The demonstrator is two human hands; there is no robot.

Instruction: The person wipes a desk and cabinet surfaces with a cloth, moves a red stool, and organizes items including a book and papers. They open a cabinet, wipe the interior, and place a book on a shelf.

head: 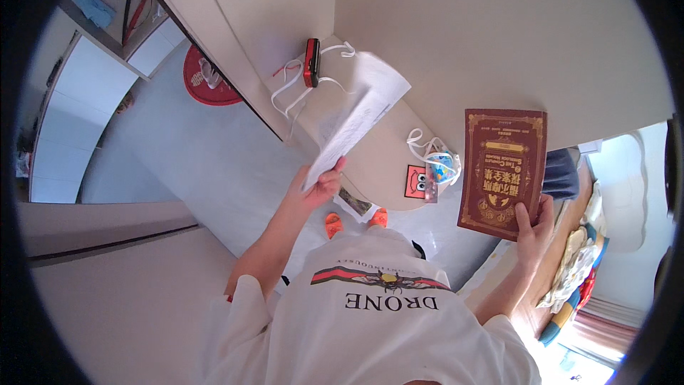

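Note:
My left hand (320, 187) grips the lower end of a bundle of white papers (355, 117), which bear writing and are partly blurred. The papers reach out over a pale round-edged tabletop (374, 166). Off to the right, my right hand (534, 224) holds a dark red book (502, 171) with gold decoration by its lower corner, thumb on the cover. Between the two hands, a red card with a cartoon face (415, 182) lies near the tabletop's edge, beside a colourful patterned item with white straps (442, 166).
A red and black box-shaped object (311, 63) stands among white cords (288, 93) at the tabletop's far left. Walls border its far side. A round red mat (208, 83) lies on the floor at left. Bedding (574, 262) is at right; below me are orange slippers (334, 224).

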